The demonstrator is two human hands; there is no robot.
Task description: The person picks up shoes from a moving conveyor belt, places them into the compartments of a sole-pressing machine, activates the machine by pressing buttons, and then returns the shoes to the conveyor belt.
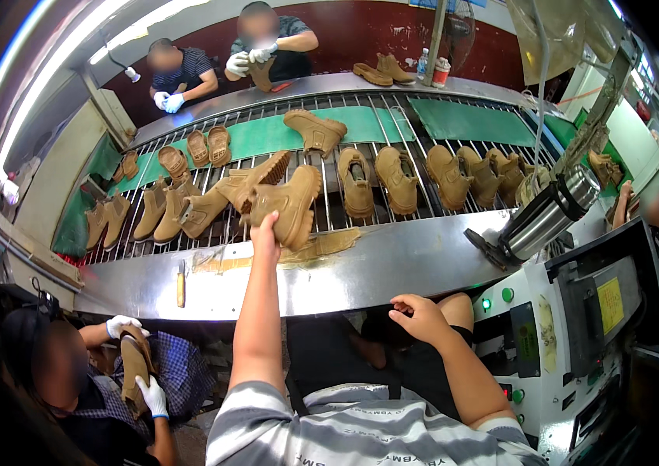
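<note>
My left hand (266, 239) is stretched forward over the metal edge of the conveyor, its fingers closed on a tan boot (289, 200). That boot is tilted, with its ridged sole turned to the right. Right behind it, more tan boots (228, 188) lie tipped on the rollers, one showing its sole. My right hand (421, 317) rests above my lap, holding nothing, its thumb and fingers loosely apart. Two upright boots (357, 182) stand on the rollers to the right of the held boot.
A yellow-handled knife (181, 286) lies on the metal ledge (127, 283). A steel flask (551, 216) stands at right beside a white machine (531, 342) with green buttons. Several boots line the rollers. A gloved co-worker (147, 392) holds a boot at lower left; two others work across the conveyor.
</note>
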